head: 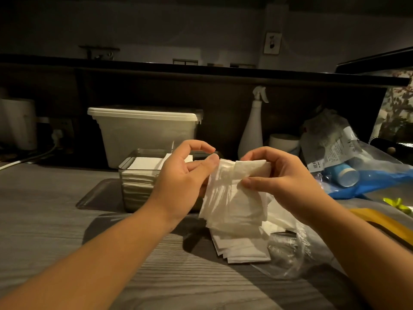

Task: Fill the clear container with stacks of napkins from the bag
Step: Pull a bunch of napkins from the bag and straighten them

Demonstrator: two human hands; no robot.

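The right hand [282, 175] pinches the upper right corner of a bunch of napkins [234, 198], with the thumb under the edge and the fingers curled over the top. The left hand [183, 175] holds the upper left edge. Its thumb presses on the paper, and the other fingers are bent above it and only partly closed. The bunch hangs down from these two grips, above the table [55, 220], and the sheets are fanned and not squared.

I think the danger is in this loose hold. Only the top edge is gripped, so the lower sheets can slide out and drop. Some loose sheets [241, 249] lie on the table right under the bunch, beside the mouth of the bag [288, 253]. If the person carries the bunch like this, it may also catch on the container's rim and crumple, because the edges are not aligned. The thin plastic of the bag is just beside the lowest sheets and could be dragged along with them.

The clear container [134, 175] stands to the left of the hands and a little farther back, partly hidden by the left hand. It already has napkins inside, almost up to the rim as far as I can see, so little room is left. A white tub [145, 133] with a lid stands behind it.
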